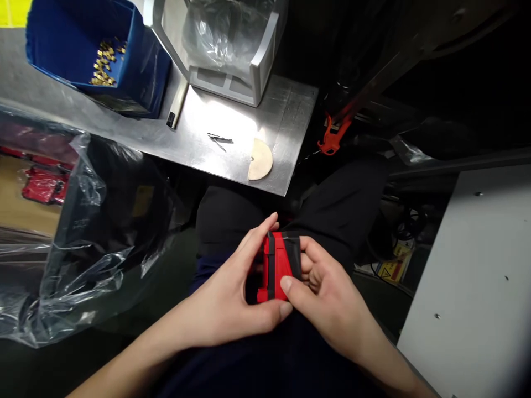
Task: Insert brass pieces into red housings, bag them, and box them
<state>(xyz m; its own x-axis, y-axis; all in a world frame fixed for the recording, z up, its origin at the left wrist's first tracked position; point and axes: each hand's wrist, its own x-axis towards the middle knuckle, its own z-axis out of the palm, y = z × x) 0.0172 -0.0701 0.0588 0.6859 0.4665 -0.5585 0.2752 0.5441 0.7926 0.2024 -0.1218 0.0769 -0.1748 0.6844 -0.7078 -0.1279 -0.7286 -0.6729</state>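
A small red and black plastic housing (282, 268) is held over my lap between both hands. My left hand (232, 287) grips it from the left, thumb along the near edge and fingers at the far edge. On the other side my right hand (327, 293) pinches the black end, its thumb lying on the red top face and its fingers curled at the right side. What the housing's underside looks like is hidden.
On the metal bench (290, 116) stand a blue bin (145, 72) of small brass pieces and a grey bin (265, 55) with plastic bags. A tan half-disc (260, 160), thin dark pieces (219, 138) and a pale stick (178, 105) lie there. Left is a plastic-lined crate (70, 188); right, a white panel (477, 265).
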